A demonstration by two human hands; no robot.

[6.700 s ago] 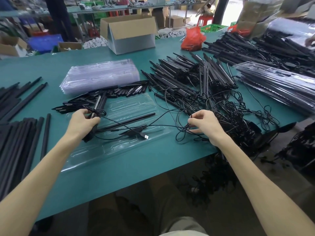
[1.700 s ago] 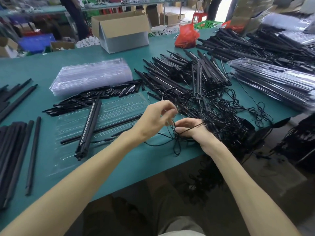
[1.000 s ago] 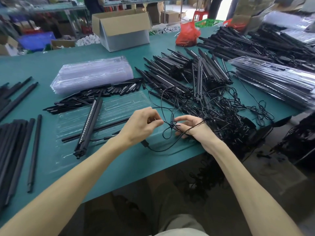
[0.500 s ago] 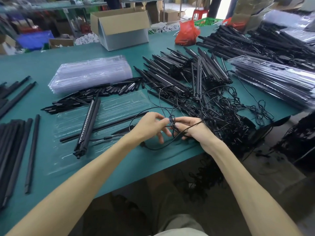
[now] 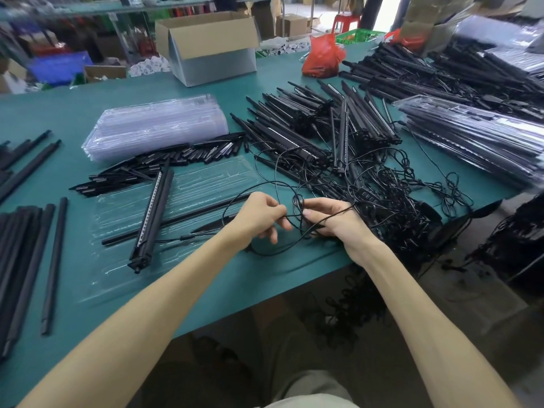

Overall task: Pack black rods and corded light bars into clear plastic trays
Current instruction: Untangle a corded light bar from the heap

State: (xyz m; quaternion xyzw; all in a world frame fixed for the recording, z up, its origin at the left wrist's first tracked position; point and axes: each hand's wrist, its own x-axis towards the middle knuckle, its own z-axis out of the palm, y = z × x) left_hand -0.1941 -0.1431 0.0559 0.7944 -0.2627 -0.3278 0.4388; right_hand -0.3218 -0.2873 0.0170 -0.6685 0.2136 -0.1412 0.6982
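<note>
Leaving the long black LED light bar (image 5: pixel 153 213) slantwise on the clear moulded plastic tray (image 5: pixel 206 178), the left hand (image 5: pixel 259 219) had crossed to the tray's right end, its curled fingers pinching the bar's thin black cord (image 5: pixel 265 254). The right hand (image 5: pixel 332 220), just beside it, pinched the same loops. Right of the tray lay a tangled heap of black cords (image 5: pixel 391 213); a snagged strand could probably drag the bar off the tray.

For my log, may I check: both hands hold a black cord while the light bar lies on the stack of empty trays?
No: the head view shows the light bar lying across the open tray, not on the stack; the left hand and right hand do hold the cord.
</note>
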